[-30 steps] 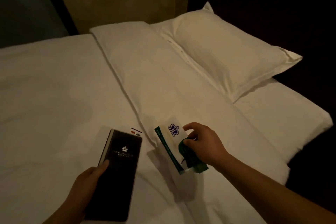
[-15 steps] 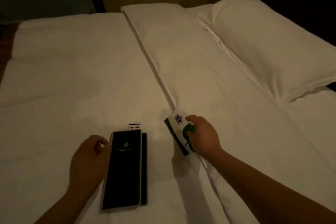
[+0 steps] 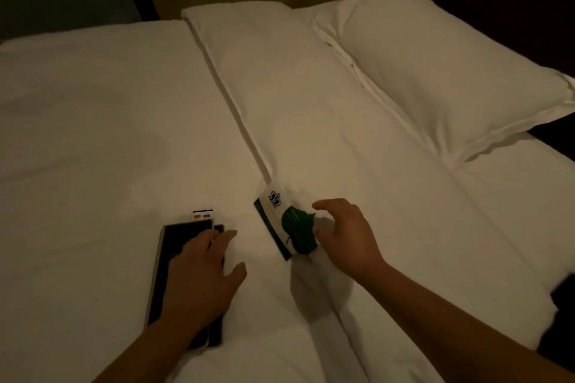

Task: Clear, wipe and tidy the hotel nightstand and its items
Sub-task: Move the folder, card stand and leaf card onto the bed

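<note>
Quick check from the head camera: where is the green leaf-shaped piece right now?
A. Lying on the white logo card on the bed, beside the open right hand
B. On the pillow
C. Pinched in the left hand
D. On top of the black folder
A. The green leaf lies on the white card on the bed, with the right hand open beside it.
</note>
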